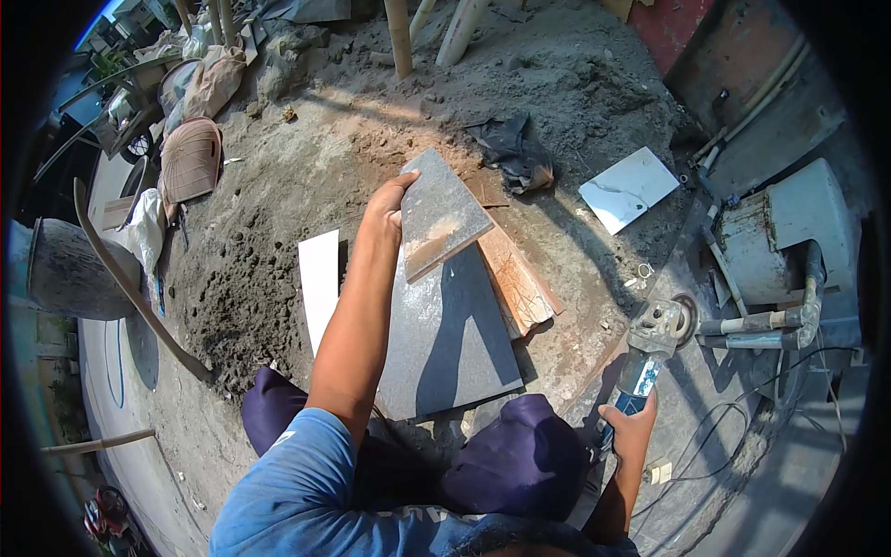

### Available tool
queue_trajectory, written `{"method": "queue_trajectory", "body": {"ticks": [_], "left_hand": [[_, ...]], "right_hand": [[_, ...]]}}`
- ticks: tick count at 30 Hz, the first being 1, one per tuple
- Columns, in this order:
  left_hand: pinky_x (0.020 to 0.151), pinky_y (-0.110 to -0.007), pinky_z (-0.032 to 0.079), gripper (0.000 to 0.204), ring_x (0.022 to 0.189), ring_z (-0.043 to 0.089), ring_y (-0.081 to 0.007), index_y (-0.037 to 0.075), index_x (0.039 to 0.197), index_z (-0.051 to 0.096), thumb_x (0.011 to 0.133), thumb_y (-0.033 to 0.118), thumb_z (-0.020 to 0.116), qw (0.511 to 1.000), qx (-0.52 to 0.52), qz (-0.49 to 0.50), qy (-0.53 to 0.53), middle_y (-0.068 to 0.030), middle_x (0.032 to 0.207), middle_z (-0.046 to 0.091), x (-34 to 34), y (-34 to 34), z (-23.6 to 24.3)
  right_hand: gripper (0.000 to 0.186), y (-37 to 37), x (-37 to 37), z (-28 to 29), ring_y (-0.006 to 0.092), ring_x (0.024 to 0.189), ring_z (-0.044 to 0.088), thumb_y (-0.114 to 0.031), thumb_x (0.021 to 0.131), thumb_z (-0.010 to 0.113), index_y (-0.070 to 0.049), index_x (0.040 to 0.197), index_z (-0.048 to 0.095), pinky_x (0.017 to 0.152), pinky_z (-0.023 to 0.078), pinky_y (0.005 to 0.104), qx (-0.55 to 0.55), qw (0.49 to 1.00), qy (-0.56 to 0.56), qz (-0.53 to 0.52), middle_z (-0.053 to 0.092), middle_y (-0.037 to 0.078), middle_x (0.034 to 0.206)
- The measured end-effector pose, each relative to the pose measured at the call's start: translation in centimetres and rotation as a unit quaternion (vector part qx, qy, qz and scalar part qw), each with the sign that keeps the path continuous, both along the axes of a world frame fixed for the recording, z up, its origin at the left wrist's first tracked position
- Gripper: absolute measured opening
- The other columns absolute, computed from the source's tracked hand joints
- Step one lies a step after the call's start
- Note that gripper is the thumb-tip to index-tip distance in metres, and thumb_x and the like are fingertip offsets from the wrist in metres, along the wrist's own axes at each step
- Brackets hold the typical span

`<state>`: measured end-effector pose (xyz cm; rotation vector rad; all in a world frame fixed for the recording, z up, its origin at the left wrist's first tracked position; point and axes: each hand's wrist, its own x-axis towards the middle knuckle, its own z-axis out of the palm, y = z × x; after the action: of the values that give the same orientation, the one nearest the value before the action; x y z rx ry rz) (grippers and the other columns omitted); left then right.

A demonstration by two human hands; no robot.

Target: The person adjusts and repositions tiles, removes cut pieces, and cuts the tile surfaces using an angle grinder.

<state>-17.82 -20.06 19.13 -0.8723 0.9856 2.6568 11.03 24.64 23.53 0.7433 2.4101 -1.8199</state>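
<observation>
My left hand (394,198) grips a grey tile piece (444,209) by its left edge and holds it tilted above a larger grey tile (450,343). Brownish dust marks the lower part of the held piece. The larger tile lies in front of my knees, with my arm's shadow across it. Off to the right, my right hand (633,422) is wrapped round the body of a blue angle grinder (640,371). Its grey metal head and disc point away from me, apart from the tiles. I cannot tell whether the disc is spinning.
Under the large tile's right side lies a reddish-brown board (515,283). A white strip (320,288) rests left of my forearm. Further off are a white tile (629,190), a black plastic bag (520,153), a sand heap (246,306) and a bucket (82,269). A cable (710,446) trails at right.
</observation>
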Motion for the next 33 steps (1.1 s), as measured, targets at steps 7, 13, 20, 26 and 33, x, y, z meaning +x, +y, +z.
{"method": "queue_trajectory", "body": {"ticks": [7,13,20,26,33], "left_hand": [[0.063,-0.044,0.069,0.025,0.074,0.077,-0.0317,-0.012,0.115,0.054,0.103,0.01,0.057,1.0,0.023,-0.004,0.007,-0.0235,0.095,0.071,-0.4,0.4,-0.1],[0.066,-0.046,0.069,0.029,0.08,0.077,-0.0323,-0.013,0.12,0.052,0.104,0.01,0.056,1.0,0.008,-0.009,0.017,-0.0237,0.1,0.071,-0.5,0.8,-1.4],[0.084,-0.052,0.065,0.05,0.104,0.071,-0.0292,0.005,0.146,0.036,0.103,0.011,0.061,0.997,-0.021,-0.023,0.065,-0.0161,0.125,0.062,1.0,7.8,-8.6],[0.101,-0.05,0.053,0.069,0.122,0.06,-0.0312,0.016,0.157,0.026,0.1,-0.001,0.062,0.993,-0.101,0.034,0.047,-0.0155,0.138,0.056,3.5,15.7,-17.7],[0.104,-0.046,0.048,0.078,0.127,0.056,-0.0327,0.014,0.162,0.024,0.098,-0.002,0.066,0.959,-0.284,-0.02,-0.002,-0.0172,0.145,0.053,3.0,18.7,-20.9]], "right_hand": [[0.074,0.0,0.0,0.2,0.0171,0.094,0.064,0.002,0.063,0.083,-0.001,0.132,0.054,0.083,0.053,0.0308,0.029,1.0,0.003,0.004,0.066,0.006,0.11],[0.075,-0.4,0.2,0.6,0.0171,0.095,0.063,-0.002,0.062,0.086,-0.002,0.131,0.055,0.085,0.052,0.0311,0.044,0.998,-0.034,-0.014,0.065,0.006,0.11],[0.081,0.1,0.4,-0.1,0.0178,0.096,0.065,-0.006,0.06,0.09,-0.002,0.133,0.055,0.086,0.053,0.0318,0.042,0.998,-0.03,-0.018,0.067,0.006,0.112],[0.08,1.0,1.1,-1.3,0.0173,0.094,0.066,-0.013,0.059,0.095,-0.002,0.128,0.055,0.083,0.054,0.0323,0.025,0.997,-0.06,-0.038,0.069,0.006,0.109],[0.073,1.3,1.1,-0.8,0.0184,0.088,0.067,-0.007,0.062,0.086,-0.002,0.128,0.056,0.08,0.055,0.0326,0.022,0.993,-0.106,-0.056,0.068,0.007,0.102]]}}
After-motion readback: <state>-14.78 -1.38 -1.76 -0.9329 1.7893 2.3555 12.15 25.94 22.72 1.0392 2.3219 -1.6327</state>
